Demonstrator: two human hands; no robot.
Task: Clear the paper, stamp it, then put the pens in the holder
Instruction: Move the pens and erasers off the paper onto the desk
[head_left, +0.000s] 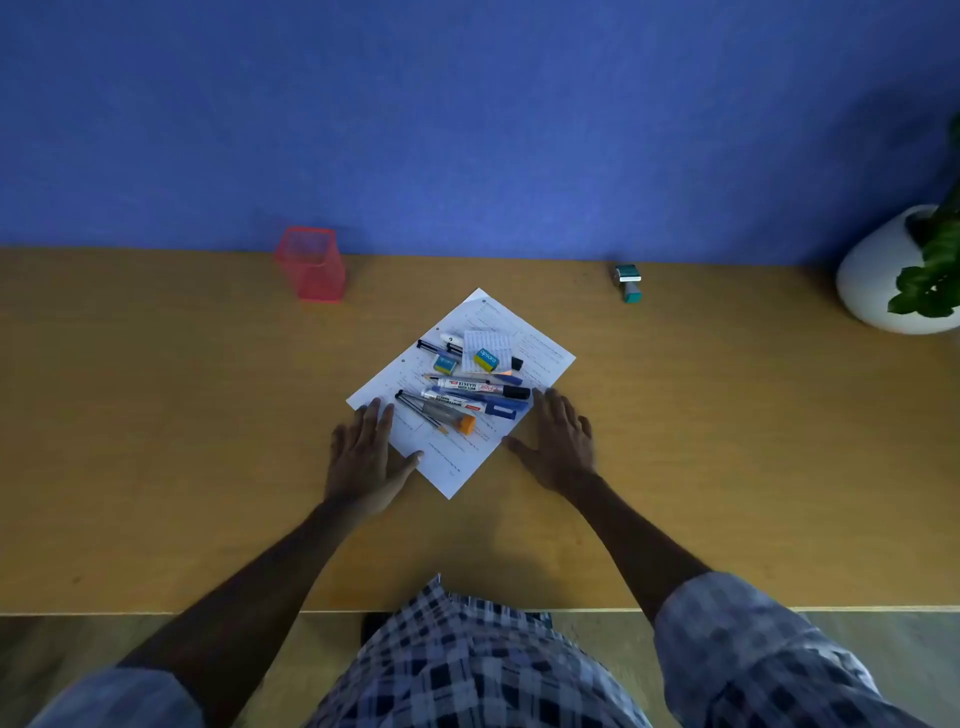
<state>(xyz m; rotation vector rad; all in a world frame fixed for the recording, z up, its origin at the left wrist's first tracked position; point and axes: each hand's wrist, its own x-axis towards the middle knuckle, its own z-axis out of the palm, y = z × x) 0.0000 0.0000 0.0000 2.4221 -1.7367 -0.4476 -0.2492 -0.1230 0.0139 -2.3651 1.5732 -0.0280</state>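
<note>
Paper (457, 447), a printed white sheet lying diamond-wise at mid-desk, carries a heap of pens (467, 395) and erasers. Left hand (363, 457) presses its near-left edge, right hand (558, 441) lies flat beside its right edge; both grips are spread. Far left stands a pink mesh holder (310, 264); far right a teal stamp (628, 283) on the wooden desk (182, 441).

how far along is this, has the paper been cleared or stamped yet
Nothing looks done. The paper still carries the pile of pens and markers and erasers. In hand: the left hand and right hand lie flat at its edges. Left: clearing, stamping with the stamp, filling the empty-looking red holder.
</note>
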